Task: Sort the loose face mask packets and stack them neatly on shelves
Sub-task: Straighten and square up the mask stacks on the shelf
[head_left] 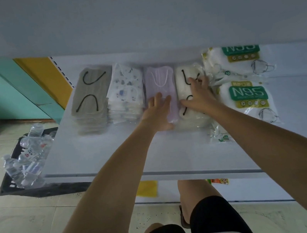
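Note:
Several stacks of mask packets lie side by side on a white shelf point(97, 152). From the left they are a grey stack with black ear loops point(91, 98), a patterned white stack point(126, 89), a lilac stack point(159, 78) and a cream stack with black loops point(186, 84). My left hand point(158, 113) lies with straight fingers against the left side of the lilac stack. My right hand point(199, 96) rests on the cream stack, its fingers spread over the right edge. Two white N95 bags point(247, 98) lie to the right.
An upper shelf point(132, 18) overhangs the back of the stacks. On the floor at left stands a black crate point(18, 185) with several plastic water bottles point(29, 155). A loose clear packet point(219, 134) lies near the shelf's front. My legs stand below the shelf edge.

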A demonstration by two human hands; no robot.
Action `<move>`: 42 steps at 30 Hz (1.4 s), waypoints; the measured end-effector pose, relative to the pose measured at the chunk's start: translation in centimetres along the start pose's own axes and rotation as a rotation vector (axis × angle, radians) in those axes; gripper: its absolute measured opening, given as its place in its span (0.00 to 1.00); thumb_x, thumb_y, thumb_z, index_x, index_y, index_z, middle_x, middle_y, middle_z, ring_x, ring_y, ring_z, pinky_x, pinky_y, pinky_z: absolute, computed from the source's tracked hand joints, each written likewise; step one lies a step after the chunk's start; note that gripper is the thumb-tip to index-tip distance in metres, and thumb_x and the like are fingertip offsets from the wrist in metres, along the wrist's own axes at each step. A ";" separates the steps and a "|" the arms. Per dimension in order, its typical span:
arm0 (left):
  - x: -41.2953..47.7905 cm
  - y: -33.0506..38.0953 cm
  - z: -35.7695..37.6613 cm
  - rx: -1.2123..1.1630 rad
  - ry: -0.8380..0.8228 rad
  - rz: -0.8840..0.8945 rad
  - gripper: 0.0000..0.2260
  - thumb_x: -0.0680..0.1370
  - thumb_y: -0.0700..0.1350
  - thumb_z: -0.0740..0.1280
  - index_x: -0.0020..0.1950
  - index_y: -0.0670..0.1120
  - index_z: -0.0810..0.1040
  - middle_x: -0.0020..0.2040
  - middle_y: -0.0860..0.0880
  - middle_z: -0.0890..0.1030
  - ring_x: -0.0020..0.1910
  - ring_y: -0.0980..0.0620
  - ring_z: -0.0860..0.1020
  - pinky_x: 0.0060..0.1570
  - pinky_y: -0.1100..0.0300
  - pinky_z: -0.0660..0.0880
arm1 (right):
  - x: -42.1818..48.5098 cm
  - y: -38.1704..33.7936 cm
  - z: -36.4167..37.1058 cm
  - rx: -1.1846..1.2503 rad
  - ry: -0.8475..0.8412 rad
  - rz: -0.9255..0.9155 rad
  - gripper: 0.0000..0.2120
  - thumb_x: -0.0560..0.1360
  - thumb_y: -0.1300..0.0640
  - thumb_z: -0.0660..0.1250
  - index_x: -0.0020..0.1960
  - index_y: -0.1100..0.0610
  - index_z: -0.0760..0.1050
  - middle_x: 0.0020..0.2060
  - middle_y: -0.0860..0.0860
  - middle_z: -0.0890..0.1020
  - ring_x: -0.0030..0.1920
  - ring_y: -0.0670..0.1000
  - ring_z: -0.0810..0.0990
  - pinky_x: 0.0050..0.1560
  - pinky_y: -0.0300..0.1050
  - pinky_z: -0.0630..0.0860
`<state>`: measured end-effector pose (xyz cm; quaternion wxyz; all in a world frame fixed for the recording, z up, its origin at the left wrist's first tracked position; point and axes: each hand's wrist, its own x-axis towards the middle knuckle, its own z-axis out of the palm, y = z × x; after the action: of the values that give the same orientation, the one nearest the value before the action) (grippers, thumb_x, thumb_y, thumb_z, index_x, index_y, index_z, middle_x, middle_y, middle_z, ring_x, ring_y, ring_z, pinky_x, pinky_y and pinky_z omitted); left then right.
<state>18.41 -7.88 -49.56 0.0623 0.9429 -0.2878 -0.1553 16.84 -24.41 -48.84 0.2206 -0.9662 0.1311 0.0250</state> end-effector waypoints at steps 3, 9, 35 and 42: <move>-0.2 -0.6 -0.6 -0.055 0.047 -0.003 0.43 0.71 0.65 0.67 0.78 0.50 0.50 0.77 0.45 0.51 0.75 0.43 0.53 0.71 0.46 0.59 | 0.2 -0.1 0.0 0.008 -0.006 0.004 0.38 0.70 0.44 0.69 0.73 0.55 0.55 0.68 0.60 0.56 0.65 0.62 0.65 0.65 0.49 0.64; -2.1 -2.7 -1.5 -0.166 0.285 0.210 0.26 0.76 0.54 0.66 0.71 0.44 0.68 0.69 0.47 0.68 0.67 0.48 0.69 0.60 0.55 0.68 | -0.3 -0.3 0.6 -0.085 -0.010 0.029 0.41 0.76 0.39 0.58 0.76 0.59 0.41 0.76 0.60 0.46 0.76 0.58 0.44 0.72 0.54 0.48; -25.7 4.0 -11.8 0.095 0.291 0.327 0.23 0.82 0.50 0.55 0.76 0.45 0.59 0.75 0.47 0.61 0.72 0.48 0.62 0.68 0.56 0.59 | -27.4 -5.9 -16.1 -0.206 0.063 -0.349 0.27 0.80 0.51 0.59 0.75 0.58 0.56 0.75 0.55 0.58 0.74 0.55 0.56 0.73 0.49 0.52; -27.6 13.5 -20.9 0.215 0.631 0.623 0.15 0.78 0.41 0.61 0.62 0.38 0.77 0.58 0.40 0.80 0.53 0.42 0.80 0.49 0.54 0.77 | -31.4 -3.6 -25.6 -0.319 0.261 -0.482 0.20 0.79 0.55 0.61 0.69 0.59 0.68 0.67 0.56 0.71 0.64 0.57 0.72 0.63 0.46 0.64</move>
<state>-3.48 -2.93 -19.94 0.0925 0.8137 -0.5392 0.1962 -12.70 -24.78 -20.87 0.0470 -0.9869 -0.0799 -0.1320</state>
